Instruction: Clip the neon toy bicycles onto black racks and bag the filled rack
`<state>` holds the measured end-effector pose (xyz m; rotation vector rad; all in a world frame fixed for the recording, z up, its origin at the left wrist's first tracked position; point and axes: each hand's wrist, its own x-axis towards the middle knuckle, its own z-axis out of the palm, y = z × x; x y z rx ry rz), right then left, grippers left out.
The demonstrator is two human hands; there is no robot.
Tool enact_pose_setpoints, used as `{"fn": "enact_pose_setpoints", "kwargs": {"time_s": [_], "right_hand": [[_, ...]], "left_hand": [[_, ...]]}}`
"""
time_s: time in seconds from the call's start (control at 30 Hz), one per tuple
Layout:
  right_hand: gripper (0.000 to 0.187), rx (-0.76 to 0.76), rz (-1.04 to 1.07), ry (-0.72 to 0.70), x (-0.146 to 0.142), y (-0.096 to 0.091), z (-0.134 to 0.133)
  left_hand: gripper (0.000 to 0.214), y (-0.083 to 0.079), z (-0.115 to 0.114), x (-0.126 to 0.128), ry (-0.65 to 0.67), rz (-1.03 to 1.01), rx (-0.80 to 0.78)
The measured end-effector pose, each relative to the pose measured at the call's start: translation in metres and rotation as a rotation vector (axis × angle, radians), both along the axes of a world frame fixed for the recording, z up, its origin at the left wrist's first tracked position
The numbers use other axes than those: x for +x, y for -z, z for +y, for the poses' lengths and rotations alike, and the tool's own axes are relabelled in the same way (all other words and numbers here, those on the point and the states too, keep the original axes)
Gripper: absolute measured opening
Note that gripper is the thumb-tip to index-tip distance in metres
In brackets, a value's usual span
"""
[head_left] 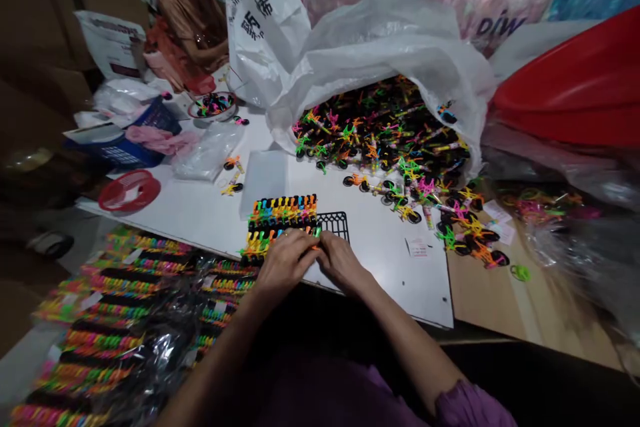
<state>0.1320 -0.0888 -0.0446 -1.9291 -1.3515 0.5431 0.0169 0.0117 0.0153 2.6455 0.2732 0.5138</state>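
Left hand (285,263) and right hand (343,261) close together, fingertips (314,235) at the near rows of neon toy bicycles (283,213) on a black plastic rack (333,224). Hands touching or nearly so; grip on any single bicycle hidden, cannot tell if clamped. Purple sleeve (473,407) at lower right.

Surface: white board (380,280), rack lying flat on it, near its front edge. Lower left, beside the board: bagged strips of bicycles (115,320) in clear film. Right of the board: brown cardboard (505,300), with a loose green ring (520,273) on it.

Mid-board, right: loose bicycles (450,227) spilling from a large pile (380,133) held in a white plastic sack (385,33). Left part of the board: a flat clear sleeve (263,180), two or three loose bicycles (233,177), a red round mesh lid (129,190), a clear bag (207,152).

Far left: blue basket (125,147) with pink cloth on it, small bowl of bicycles (213,105), brown cartons (45,33). Far right: red plastic tub (565,87), printed sacks (480,0) behind.
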Motion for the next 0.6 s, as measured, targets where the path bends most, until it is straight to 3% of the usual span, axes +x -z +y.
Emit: {"fn": "enact_pose_setpoints", "kwargs": {"time_s": [0.23, 0.33, 0.4, 0.5, 0.6], "right_hand": [[0.007, -0.017, -0.009, -0.002, -0.007, 0.003, -0.002], [0.007, -0.013, 0.054, -0.023, 0.003, 0.000, -0.005], [0.010, -0.022, 0.109, -0.007, 0.026, -0.011, -0.007], [0.022, -0.069, -0.027, 0.258, 0.078, -0.040, -0.004], [0.022, -0.309, -0.294, 0.420, 0.119, -0.066, 0.008]], "left_hand": [[0.013, 0.017, -0.007, 0.000, -0.052, -0.131, 0.270], [0.013, 0.022, -0.003, -0.005, -0.012, -0.183, 0.331], [0.018, 0.022, 0.002, -0.008, 0.029, -0.172, 0.305], [0.020, 0.019, 0.004, -0.011, 0.036, -0.159, 0.241], [0.017, 0.012, -0.007, -0.011, -0.024, -0.200, 0.187]]}}
